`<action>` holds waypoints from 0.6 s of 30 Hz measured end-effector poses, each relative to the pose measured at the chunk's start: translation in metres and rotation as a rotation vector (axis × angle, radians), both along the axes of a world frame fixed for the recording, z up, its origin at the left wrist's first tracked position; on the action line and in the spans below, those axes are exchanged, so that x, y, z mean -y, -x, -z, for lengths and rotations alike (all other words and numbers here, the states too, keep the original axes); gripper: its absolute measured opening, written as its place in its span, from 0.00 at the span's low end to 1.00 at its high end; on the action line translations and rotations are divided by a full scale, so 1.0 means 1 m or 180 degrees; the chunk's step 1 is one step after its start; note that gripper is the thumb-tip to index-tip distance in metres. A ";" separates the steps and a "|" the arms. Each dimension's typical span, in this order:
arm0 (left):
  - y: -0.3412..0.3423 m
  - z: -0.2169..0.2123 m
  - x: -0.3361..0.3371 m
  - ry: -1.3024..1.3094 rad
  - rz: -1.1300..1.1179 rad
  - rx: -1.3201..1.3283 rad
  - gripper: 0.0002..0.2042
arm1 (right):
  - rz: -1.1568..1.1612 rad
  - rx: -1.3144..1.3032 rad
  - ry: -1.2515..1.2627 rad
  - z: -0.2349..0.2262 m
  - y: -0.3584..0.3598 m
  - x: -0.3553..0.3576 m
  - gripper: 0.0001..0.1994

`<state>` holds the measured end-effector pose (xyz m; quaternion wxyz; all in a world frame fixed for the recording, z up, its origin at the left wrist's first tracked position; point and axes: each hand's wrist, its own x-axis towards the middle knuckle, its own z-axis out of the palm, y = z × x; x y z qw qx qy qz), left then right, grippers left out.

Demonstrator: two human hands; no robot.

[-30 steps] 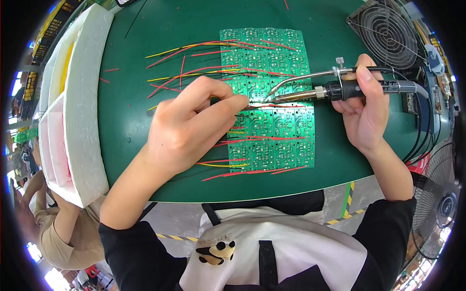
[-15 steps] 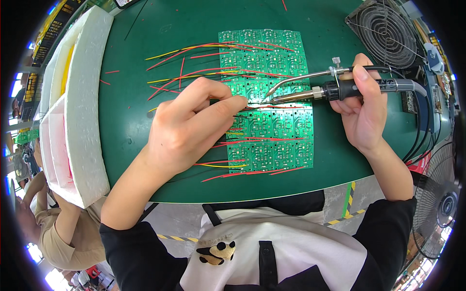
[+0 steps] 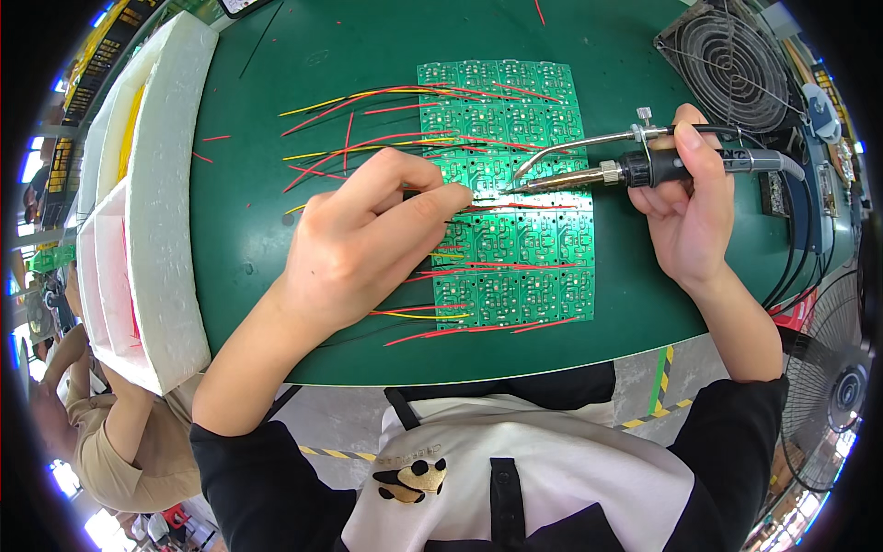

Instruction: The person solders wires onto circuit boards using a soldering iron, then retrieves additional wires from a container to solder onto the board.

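A green panel of circuit boards [image 3: 524, 244] lies on the dark green table [image 3: 267, 248], with red, yellow and black wires [image 3: 359, 138] fanning out to its left. My left hand [image 3: 363, 239] rests on the panel's left side, fingertips pinched on a thin wire at the panel's middle. My right hand [image 3: 685, 212] grips a black-handled soldering iron [image 3: 635, 168] with a curved metal feed tube. The iron's tip touches the board right at my left fingertips.
White foam trays [image 3: 138, 212] stand along the table's left edge, holding more wires. A wire-grilled fan [image 3: 731, 60] sits at the back right, cables run down the right side, and a floor fan [image 3: 842, 386] stands lower right. Another person [image 3: 83, 432] sits at lower left.
Almost nothing moved; both hands hold the same pose, with the iron's tip staying at the same spot on the board.
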<state>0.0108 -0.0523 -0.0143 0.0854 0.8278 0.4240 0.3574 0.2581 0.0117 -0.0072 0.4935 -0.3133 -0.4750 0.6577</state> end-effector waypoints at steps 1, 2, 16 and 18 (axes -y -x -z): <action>0.000 0.000 0.000 -0.0014 0.0008 -0.0006 0.15 | 0.0004 0.0005 -0.0002 -0.001 0.000 0.000 0.13; 0.000 0.000 -0.001 -0.0028 0.0017 -0.0012 0.15 | 0.0016 0.0006 -0.0011 -0.001 0.000 0.000 0.13; 0.001 0.000 -0.001 0.0049 -0.0002 -0.0003 0.16 | -0.0125 0.0111 0.0069 -0.003 0.000 0.000 0.13; 0.001 0.000 0.000 0.0068 -0.0012 -0.0007 0.16 | -0.0082 -0.0001 0.0022 -0.001 0.000 0.001 0.13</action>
